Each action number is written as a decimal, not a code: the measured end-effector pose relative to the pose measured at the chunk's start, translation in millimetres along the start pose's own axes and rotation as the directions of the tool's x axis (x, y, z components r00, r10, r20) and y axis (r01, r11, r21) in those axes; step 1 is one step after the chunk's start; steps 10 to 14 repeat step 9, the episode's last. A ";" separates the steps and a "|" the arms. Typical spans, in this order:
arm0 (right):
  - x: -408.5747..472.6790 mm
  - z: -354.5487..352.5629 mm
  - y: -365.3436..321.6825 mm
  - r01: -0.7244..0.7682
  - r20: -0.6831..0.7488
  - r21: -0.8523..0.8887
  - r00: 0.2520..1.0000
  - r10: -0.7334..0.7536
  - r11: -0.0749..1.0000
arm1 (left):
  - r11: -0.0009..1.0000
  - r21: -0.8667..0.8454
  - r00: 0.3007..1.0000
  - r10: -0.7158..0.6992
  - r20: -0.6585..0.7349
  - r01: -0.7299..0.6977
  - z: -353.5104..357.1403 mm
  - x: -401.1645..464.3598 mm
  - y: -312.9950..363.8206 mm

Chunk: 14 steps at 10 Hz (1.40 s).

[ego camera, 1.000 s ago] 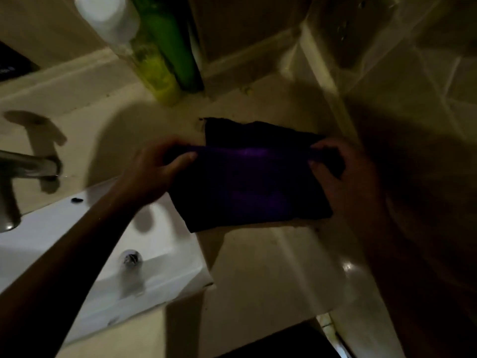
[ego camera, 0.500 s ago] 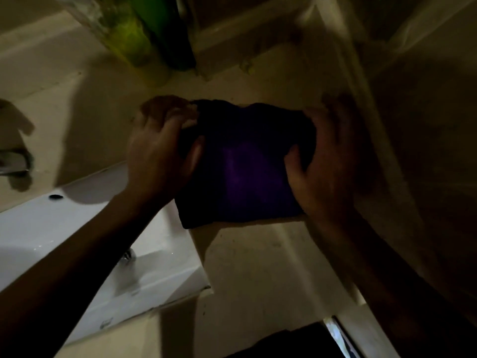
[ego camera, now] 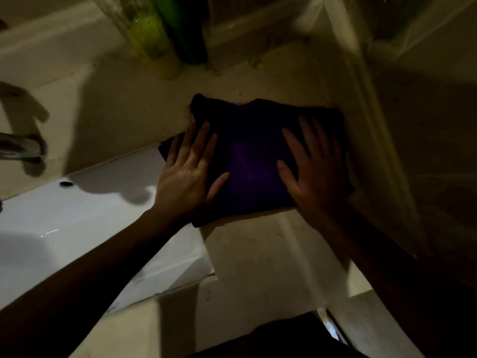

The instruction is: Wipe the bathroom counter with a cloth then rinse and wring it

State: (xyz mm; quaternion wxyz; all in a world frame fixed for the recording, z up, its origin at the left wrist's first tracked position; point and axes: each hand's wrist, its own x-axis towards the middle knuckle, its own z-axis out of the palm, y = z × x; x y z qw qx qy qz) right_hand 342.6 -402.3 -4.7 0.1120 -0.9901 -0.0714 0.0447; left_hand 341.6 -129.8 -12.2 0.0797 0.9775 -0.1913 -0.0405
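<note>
A dark purple cloth [ego camera: 254,153] lies folded flat on the beige bathroom counter [ego camera: 258,254], to the right of the white sink [ego camera: 77,223]. Its left corner hangs slightly over the sink's edge. My left hand [ego camera: 189,174] rests flat on the cloth's left part, fingers spread. On the cloth's right part my right hand [ego camera: 313,166] presses down the same way, palm down and fingers apart. Neither hand grips the fabric.
A yellow-green bottle [ego camera: 149,34] and a darker green bottle [ego camera: 185,29] stand at the back of the counter. A metal tap [ego camera: 20,148] juts in from the left above the sink. A wall [ego camera: 426,151] closes the right side.
The hands held the cloth by its upper edge, folded it down onto the counter, then let go and now lie flat on top of it.
</note>
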 end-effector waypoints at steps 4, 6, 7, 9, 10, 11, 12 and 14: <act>1.8 -9.1 1.0 0.035 0.043 -0.032 0.999 -0.033 0.999 | 0.999 -0.033 0.984 -0.004 0.179 0.010 -26.8 9.1 -6.5; 24.6 -46.2 -24.5 -0.038 0.240 -0.165 0.968 0.078 0.986 | 0.999 -0.035 0.973 -0.004 0.231 0.012 -57.8 11.0 -2.1; 29.3 -62.5 -35.9 -0.104 0.261 -0.140 0.955 0.138 0.985 | 0.996 -0.084 0.989 -0.005 0.151 0.018 -75.4 3.5 -0.7; 24.7 -87.8 -71.8 -0.125 0.173 -0.017 0.977 0.126 0.992 | 0.979 -0.199 0.997 -0.059 -0.053 0.048 -105.2 -21.1 -8.3; 24.7 -87.8 -71.8 -0.125 0.173 -0.017 0.977 0.126 0.992 | 0.979 -0.199 0.997 -0.059 -0.053 0.048 -105.2 -21.1 -8.3; 24.7 -87.8 -71.8 -0.125 0.173 -0.017 0.977 0.126 0.992 | 0.979 -0.199 0.997 -0.059 -0.053 0.048 -105.2 -21.1 -8.3; 24.7 -87.8 -71.8 -0.125 0.173 -0.017 0.977 0.126 0.992 | 0.979 -0.199 0.997 -0.059 -0.053 0.048 -105.2 -21.1 -8.3; 24.7 -87.8 -71.8 -0.125 0.173 -0.017 0.977 0.126 0.992 | 0.979 -0.199 0.997 -0.059 -0.053 0.048 -105.2 -21.1 -8.3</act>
